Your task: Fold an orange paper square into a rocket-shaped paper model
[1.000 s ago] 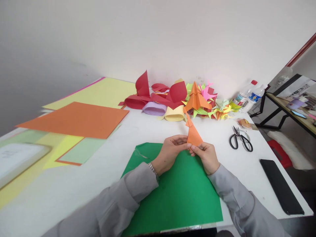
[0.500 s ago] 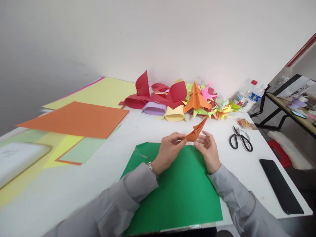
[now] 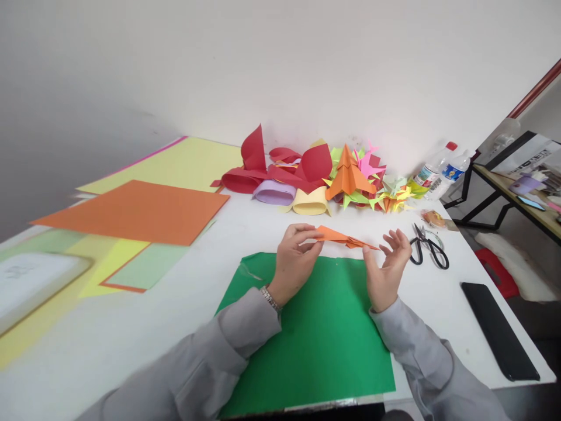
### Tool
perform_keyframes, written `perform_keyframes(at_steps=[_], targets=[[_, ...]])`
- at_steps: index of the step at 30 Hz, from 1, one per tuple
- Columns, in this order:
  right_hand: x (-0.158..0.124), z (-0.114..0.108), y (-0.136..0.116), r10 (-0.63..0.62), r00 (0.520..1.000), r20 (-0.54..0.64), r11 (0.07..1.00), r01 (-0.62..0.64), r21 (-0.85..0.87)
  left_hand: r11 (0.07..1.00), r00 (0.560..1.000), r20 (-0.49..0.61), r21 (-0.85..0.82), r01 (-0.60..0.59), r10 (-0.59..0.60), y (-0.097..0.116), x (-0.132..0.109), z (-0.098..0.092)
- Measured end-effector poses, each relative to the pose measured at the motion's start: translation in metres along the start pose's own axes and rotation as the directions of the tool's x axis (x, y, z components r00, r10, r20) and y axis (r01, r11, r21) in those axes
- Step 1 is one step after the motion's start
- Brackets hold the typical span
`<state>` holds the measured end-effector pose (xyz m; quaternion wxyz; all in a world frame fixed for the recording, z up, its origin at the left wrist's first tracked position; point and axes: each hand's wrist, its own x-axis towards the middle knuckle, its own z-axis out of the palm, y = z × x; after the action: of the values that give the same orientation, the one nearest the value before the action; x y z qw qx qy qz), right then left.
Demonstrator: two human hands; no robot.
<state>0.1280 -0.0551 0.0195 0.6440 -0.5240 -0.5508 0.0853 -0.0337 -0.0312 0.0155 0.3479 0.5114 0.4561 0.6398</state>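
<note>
Between finger and thumb, my left hand [image 3: 293, 266] pinches one end of a folded orange origami piece [image 3: 342, 237]. The piece lies nearly level, its narrow point facing right. My right hand [image 3: 386, 275] is open with fingers spread; its thumb is at the pointed end, and whether it touches I cannot tell. Both hands are above the far part of a green sheet [image 3: 324, 339] on the white table.
Paper shapes, including a red one [image 3: 318, 166] and an orange folded plane [image 3: 348, 175], stand along the wall. Black-handled scissors [image 3: 432, 248], a black phone-like slab [image 3: 499, 330] and bottles [image 3: 438, 166] are on the right. An orange sheet [image 3: 140, 210] lies left.
The orange piece has turned from pointing up and right to lying nearly level. My right hand has moved right and spread its fingers; my left hand has shifted slightly left.
</note>
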Motion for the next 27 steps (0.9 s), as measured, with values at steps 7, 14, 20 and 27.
perform_keyframes(at_steps=[7,14,20,27], targets=[[-0.002,-0.006,-0.011,-0.358,0.921,0.157,0.913,0.38,-0.147,0.983,0.985,0.101,0.103,-0.151,0.141,0.0,-0.003,0.0],[-0.013,-0.001,-0.004,-0.099,0.819,0.566,0.99,0.136,-0.025,0.893,0.92,0.173,0.231,-0.386,0.352,0.002,-0.009,0.0],[-0.01,0.002,0.005,0.093,0.845,0.526,0.971,-0.194,0.139,0.887,0.879,0.247,0.12,-0.445,0.408,0.008,-0.013,0.001],[0.0,0.006,-0.002,0.283,0.777,0.562,0.791,-0.521,0.322,0.869,0.886,0.364,-0.29,0.4,-0.287,0.009,-0.005,0.002]])
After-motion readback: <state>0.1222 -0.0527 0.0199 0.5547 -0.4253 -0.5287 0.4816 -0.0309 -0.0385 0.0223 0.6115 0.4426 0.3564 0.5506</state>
